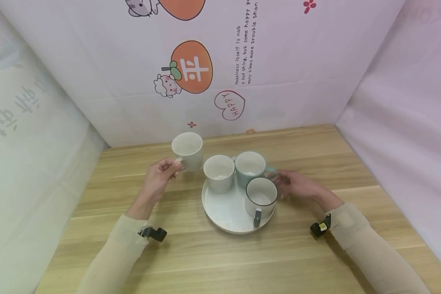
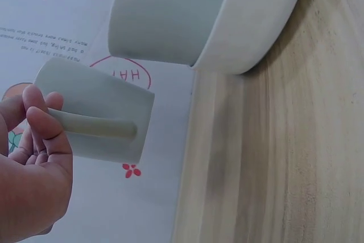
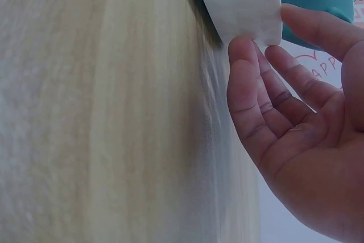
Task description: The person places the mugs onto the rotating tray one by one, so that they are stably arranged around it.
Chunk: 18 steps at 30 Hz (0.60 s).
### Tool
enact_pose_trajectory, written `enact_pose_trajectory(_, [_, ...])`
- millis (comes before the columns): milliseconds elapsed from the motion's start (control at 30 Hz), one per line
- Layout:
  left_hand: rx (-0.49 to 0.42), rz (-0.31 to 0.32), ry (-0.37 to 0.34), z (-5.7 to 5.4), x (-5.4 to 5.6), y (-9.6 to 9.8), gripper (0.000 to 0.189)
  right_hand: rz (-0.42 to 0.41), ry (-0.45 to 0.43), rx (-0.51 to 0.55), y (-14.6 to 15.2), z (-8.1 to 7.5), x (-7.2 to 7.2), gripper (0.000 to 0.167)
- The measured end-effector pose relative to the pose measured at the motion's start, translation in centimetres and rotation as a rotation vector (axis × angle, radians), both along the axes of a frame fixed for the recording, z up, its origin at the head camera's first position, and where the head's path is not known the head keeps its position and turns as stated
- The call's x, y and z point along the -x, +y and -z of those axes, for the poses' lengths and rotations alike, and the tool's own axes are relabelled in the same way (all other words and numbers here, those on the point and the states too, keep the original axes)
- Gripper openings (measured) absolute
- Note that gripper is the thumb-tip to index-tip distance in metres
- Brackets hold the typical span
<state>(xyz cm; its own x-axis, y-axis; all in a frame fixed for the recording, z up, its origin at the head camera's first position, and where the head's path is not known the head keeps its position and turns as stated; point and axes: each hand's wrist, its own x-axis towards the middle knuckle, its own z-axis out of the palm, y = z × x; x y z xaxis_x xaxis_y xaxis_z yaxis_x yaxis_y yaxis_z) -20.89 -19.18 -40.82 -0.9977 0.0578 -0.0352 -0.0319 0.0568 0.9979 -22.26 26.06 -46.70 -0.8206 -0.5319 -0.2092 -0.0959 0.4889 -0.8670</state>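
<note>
My left hand (image 1: 161, 175) pinches the handle of a plain white mug (image 1: 192, 155) between thumb and fingers. In the left wrist view this mug (image 2: 105, 98) hangs clear of the wooden table, left of the round white tray (image 1: 224, 216). The tray bears a second white mug (image 1: 220, 177), a light teal mug (image 1: 244, 175) and a white mug with a dark rim and black handle (image 1: 261, 204). At the tray's right side, my right hand (image 1: 297, 185) has loosely bent fingers with the fingertips (image 3: 243, 49) right at the tray's outer wall (image 3: 244, 9).
The wooden table (image 1: 191, 261) runs back to a printed white cloth (image 1: 132, 98) hanging behind it. More white cloth hangs on the left (image 1: 33, 163) and right (image 1: 408, 134). Small black cameras sit on both wrists.
</note>
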Motion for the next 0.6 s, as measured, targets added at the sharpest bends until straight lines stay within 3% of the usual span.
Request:
enact_pose_trajectory(333, [-0.065, 0.028, 0.012, -1.5, -1.6, 0.1, 0.007, 0.013, -0.021, 0.011, -0.1, -0.1, -0.1, 0.052])
enact_pose_trajectory(600, [-0.078, 0.049, 0.030, -2.1, -2.6, 0.0, 0.009, 0.007, -0.011, 0.011, 0.0, 0.1, 0.0, 0.051])
